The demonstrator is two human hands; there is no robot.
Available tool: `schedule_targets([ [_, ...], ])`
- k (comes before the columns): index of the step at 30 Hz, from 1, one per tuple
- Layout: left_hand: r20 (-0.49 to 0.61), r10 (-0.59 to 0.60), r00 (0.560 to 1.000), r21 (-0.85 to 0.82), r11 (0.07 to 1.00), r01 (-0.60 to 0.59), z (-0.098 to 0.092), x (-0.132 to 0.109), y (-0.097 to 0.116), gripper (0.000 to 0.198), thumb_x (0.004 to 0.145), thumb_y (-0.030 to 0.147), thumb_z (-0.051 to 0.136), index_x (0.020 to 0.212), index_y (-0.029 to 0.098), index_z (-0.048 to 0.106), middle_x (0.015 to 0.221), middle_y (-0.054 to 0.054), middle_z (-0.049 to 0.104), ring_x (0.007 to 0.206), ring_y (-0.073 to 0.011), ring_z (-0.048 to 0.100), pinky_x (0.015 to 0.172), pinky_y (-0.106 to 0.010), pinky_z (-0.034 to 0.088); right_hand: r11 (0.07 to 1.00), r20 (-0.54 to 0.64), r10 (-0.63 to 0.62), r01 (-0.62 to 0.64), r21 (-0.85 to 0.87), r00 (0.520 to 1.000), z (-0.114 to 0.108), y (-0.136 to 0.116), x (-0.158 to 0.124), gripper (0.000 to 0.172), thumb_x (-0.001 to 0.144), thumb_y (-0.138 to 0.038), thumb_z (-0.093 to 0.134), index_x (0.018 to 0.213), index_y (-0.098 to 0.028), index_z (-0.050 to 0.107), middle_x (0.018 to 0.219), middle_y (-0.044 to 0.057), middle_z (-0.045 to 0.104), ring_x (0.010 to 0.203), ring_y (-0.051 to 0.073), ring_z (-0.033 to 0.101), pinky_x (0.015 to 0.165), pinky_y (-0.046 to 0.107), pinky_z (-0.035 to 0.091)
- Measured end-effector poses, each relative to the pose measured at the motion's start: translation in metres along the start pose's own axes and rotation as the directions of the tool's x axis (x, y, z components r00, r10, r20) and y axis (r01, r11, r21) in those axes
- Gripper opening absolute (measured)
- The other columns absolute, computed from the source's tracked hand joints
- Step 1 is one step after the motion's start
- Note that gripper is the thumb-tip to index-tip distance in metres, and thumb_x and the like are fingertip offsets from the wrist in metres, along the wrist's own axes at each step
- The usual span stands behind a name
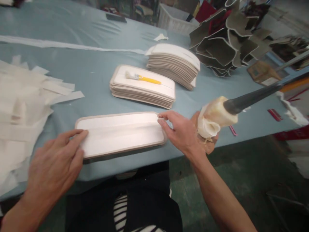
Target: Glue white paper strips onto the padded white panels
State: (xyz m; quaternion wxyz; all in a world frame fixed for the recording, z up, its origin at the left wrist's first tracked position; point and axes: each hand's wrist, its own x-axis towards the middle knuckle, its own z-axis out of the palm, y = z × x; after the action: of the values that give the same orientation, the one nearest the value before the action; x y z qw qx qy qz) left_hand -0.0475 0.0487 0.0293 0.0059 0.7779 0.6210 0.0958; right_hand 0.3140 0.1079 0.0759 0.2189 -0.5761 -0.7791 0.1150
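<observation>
Panel (123, 138) lies on the bench (94, 90), left hand (56, 158) curled at one end, right hand's (181, 130) thumb and forefinger nearly meeting opposite; pinching unclear for both. Uneven pressure could crease its white facing (135, 121).

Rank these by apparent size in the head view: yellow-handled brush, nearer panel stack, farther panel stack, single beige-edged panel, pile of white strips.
Largest to smallest:
1. Pile of white strips
2. Single beige-edged panel
3. Nearer panel stack and farther panel stack: too alike to rank
4. Yellow-handled brush
</observation>
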Motion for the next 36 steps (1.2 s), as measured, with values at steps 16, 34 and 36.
schedule_targets([
  [16, -0.036, -0.089, 0.995, -0.028, 0.996, 0.088, 0.003, -0.009, -0.003, 0.061, 0.11, 0.046, 0.026, 0.144, 0.013, 0.064, 0.15, -0.017, 0.065, 0.126, -0.0369, 0.062, 0.108, -0.054, 0.047, 0.954, 0.142, -0.258, 0.276, -0.121, 0.956, 0.062, -0.001, -0.052, 0.07, 0.11, -0.048, 0.046, 0.167, -0.009, 0.04, 0.171, 0.02, 0.044, 0.16, 0.032, 0.041, 0.131, 0.053, 0.036],
  [34, -0.08, 0.259, 0.962, 0.024, 0.966, -0.258, 0.015, 0.01, 0.05, 0.063, 0.11, 0.046, 0.031, 0.155, 0.008, 0.053, 0.166, -0.017, 0.053, 0.158, -0.0415, 0.042, 0.126, -0.059, 0.04, 0.88, 0.184, -0.443, 0.465, -0.1, 0.878, 0.066, -0.055, -0.025, 0.082, 0.108, -0.068, 0.043, 0.165, -0.007, 0.045, 0.174, 0.019, 0.04, 0.163, 0.032, 0.035, 0.134, 0.052, 0.026],
  [36, -0.098, 0.268, 0.959, 0.045, 0.963, -0.264, 0.018, 0.01, 0.055, 0.065, 0.11, 0.049, 0.031, 0.155, 0.007, 0.052, 0.165, -0.018, 0.053, 0.156, -0.0425, 0.045, 0.124, -0.058, 0.043, 0.868, 0.206, -0.471, 0.493, -0.066, 0.858, 0.072, -0.057, -0.022, 0.082, 0.109, -0.068, 0.042, 0.164, -0.007, 0.045, 0.172, 0.018, 0.043, 0.162, 0.032, 0.037, 0.134, 0.052, 0.027],
])
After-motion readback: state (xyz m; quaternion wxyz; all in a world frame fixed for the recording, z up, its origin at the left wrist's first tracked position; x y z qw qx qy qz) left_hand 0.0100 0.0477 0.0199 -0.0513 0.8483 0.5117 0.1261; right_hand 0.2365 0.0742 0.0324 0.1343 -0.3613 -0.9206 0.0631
